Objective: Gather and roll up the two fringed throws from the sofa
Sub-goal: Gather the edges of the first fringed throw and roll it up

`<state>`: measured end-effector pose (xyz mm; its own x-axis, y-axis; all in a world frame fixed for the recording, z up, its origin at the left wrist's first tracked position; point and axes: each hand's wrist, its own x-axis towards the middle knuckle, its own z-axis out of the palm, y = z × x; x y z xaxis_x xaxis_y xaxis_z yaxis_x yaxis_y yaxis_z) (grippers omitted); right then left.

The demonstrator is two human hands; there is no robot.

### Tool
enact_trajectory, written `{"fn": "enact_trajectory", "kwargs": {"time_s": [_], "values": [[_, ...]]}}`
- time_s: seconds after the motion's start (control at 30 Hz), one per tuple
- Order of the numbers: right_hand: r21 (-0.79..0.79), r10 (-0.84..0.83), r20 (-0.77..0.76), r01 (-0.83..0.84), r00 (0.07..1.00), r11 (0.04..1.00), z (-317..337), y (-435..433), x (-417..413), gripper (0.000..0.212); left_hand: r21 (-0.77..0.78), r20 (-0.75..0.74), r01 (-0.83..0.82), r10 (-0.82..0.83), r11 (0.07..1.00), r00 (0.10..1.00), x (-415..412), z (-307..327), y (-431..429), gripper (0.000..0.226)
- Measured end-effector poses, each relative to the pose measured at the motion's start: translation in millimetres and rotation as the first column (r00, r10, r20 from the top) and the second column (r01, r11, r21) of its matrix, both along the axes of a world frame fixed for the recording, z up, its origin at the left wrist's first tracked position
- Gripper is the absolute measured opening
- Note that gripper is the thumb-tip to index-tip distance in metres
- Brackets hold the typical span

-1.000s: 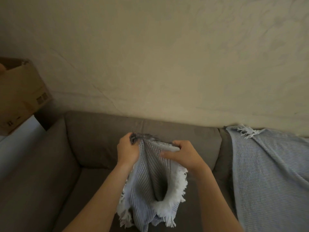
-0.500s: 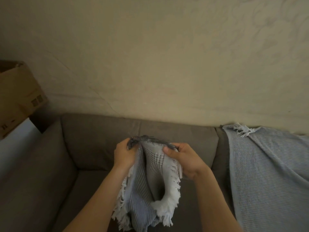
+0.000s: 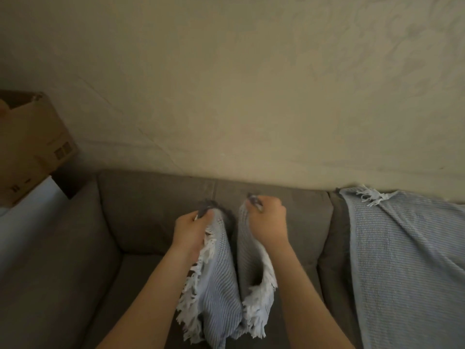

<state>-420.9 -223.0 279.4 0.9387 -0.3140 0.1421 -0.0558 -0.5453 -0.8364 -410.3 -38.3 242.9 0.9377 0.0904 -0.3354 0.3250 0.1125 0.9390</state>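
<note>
Brown cardboard box (image 3: pixel 30 147), open-topped, dark printed marks on its side; stands on a white flat surface (image 3: pixel 27 205), far left. Beige textured plaster wall (image 3: pixel 226 84), faint crack lines, fills the upper view.

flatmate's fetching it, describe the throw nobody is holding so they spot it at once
On the grey sofa against the beige wall, look to the right end. A pale blue ribbed throw lies draped over the backrest and seat, fringe at its top corner. Unlike the other throw, bunched in the left hand and right hand, it lies spread and untouched.
</note>
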Motion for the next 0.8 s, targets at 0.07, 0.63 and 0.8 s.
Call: {"fn": "enact_trajectory", "kwargs": {"time_s": [0.07,0.63,0.8], "values": [[-0.122,0.128,-0.079,-0.137,0.989,0.983,-11.1,21.7,2.6,0.029,0.104,0.066,0.071,-0.078,0.992,0.995,-3.2,4.2,-11.4,0.038],[0.002,0.066,0.05,-0.066,0.997,0.998,-31.3,45.7,-5.9,0.03,0.125,0.098,0.132,-0.145,0.983,0.985,-2.5,1.7,-21.1,0.032],[-0.181,0.227,0.121,-0.203,0.966,0.962,-37.5,46.9,-1.0,0.037,0.07,0.057,0.107,-0.111,0.992,0.992,-1.1,4.7,-26.2,0.038]]}}
